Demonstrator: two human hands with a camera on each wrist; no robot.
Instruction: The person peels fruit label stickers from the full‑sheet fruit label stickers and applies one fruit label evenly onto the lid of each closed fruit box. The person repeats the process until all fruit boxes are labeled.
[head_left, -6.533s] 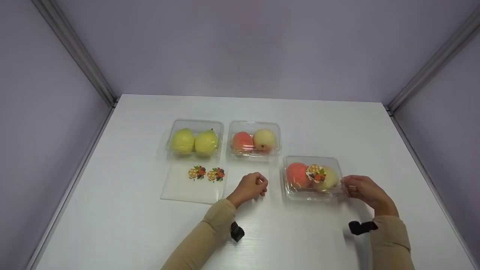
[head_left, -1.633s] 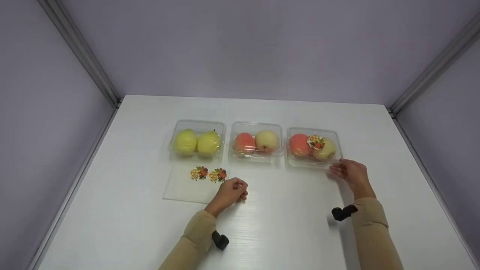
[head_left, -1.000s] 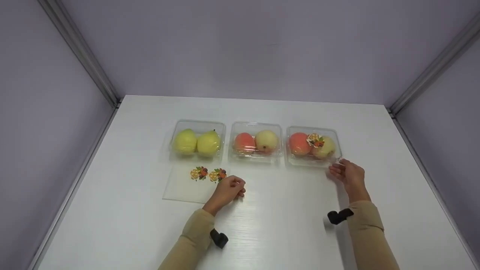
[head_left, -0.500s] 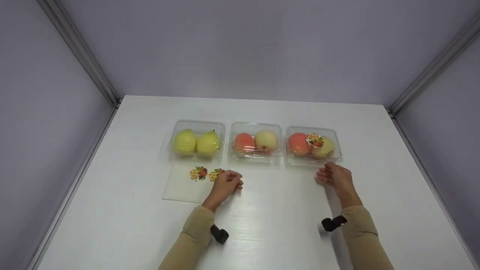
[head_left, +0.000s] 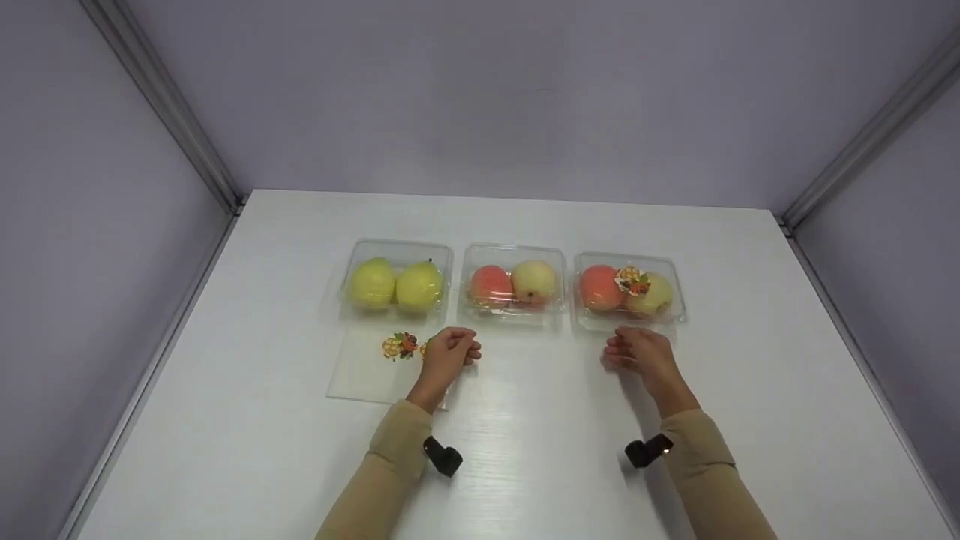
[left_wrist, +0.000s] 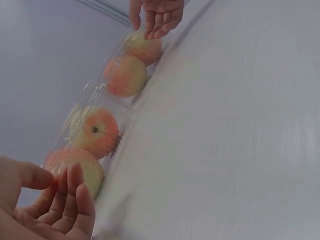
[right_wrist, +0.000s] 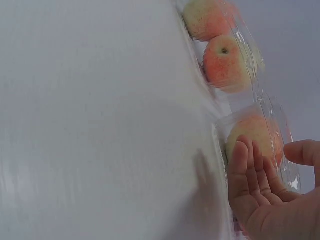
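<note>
My left hand loosely curled, holding nothing, rests on sticker sheet at frame centre-left, over sticker. My right hand relaxed, empty, just below stickered box, centre-right.

1. No words, brand names or numbers can be read anywhere here.
2. The one sticker on the lid of the clear box at about two o'clock shows only a fruit-and-leaf picture, with no lettering that can be made out.
3. The sticker on the flat clear sheet at ten o'clock carries the same kind of picture, again with no legible text.
</note>
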